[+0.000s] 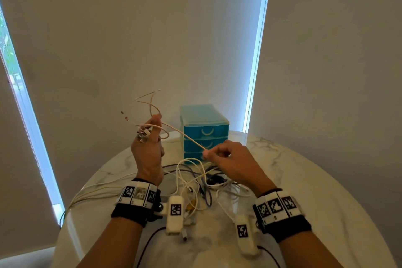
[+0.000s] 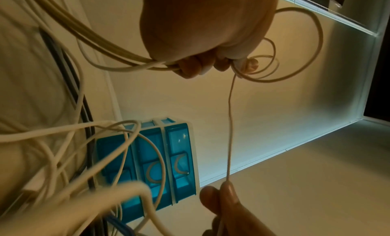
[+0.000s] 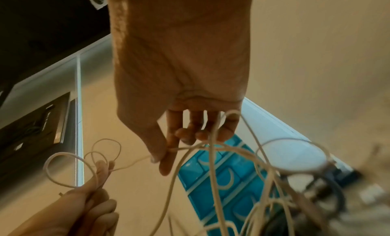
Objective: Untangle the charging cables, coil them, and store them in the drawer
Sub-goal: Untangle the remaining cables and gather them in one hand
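Note:
My left hand is raised above the table and grips loose loops of a thin cream cable, with several white plugs dangling at its fingers. From there the cream cable runs taut down to my right hand, which pinches it between thumb and forefinger. In the left wrist view the same strand stretches from the curled left fingers to the right fingertips. A tangle of white, grey and purple cables lies on the marble table. Behind it stands a blue drawer unit with three shut drawers.
Cream cables trail from the pile off the table's left edge. Loose plugs lie near the front between my wrists. Blinds with bright window strips rise behind the round table, and the table's right half is bare marble.

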The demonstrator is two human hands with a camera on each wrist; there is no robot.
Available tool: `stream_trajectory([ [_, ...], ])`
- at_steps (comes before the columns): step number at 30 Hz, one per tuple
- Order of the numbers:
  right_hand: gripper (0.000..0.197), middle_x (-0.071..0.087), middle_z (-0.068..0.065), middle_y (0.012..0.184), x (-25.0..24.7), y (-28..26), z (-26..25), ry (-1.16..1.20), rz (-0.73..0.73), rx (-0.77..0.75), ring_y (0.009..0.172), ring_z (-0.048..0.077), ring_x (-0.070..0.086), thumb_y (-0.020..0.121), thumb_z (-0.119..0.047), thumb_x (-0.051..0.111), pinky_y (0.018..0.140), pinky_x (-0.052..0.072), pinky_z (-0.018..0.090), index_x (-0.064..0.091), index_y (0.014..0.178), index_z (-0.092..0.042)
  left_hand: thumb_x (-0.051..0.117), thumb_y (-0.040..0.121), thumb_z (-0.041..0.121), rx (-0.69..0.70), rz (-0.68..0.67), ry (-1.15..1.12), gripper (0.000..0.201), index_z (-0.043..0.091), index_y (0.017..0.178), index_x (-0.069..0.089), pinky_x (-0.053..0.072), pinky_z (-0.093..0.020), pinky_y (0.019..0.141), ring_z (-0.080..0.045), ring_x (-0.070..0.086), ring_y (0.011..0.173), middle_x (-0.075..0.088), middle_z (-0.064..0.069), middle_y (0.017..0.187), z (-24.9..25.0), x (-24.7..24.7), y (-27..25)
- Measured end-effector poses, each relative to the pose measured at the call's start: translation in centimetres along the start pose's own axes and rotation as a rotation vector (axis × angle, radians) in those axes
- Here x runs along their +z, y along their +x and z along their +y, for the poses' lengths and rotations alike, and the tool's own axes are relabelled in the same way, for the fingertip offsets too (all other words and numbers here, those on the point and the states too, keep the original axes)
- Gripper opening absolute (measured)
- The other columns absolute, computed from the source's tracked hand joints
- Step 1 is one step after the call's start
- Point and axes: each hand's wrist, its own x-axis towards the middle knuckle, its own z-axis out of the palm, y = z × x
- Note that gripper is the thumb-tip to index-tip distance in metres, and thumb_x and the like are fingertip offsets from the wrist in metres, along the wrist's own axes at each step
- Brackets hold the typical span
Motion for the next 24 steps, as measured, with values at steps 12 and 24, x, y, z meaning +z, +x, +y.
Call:
stream_trajectory([
  [12, 0.037, 0.078, 0.009, 0.101, -4.4, 3.0, -4.2, 1.061, 0.232, 0.060, 0.097, 0.024, 0.078, 0.114, -0.032, 0.048, 0.082, 0.059, 0.032, 0.073, 0.122, -0.006, 0.072, 0.100, 0.048, -0.070, -0.284, 0.377, 0.026, 0.025, 0.100, 0.086, 0.032, -0.027, 0.052, -0.003, 0.036, 0.049, 0.047, 0.016, 0.052, 0.1, 0.6, -1.6],
  [24, 0.030, 0.076, 0.001, 0.090, -6.6, 3.3, -8.7, 1.094, 0.056, -0.024, 0.101, 0.019, 0.078, 0.116, -0.030, 0.044, 0.078, 0.057, 0.030, 0.070, 0.115, -0.013, 0.077, 0.094, 0.050, -0.101, -0.545, 0.522, 0.028, 0.028, 0.110, 0.084, 0.054, -0.018, 0.081, 0.004, 0.075, 0.088, 0.082, 0.017, 0.095, 0.5, 2.2, -3.8],
])
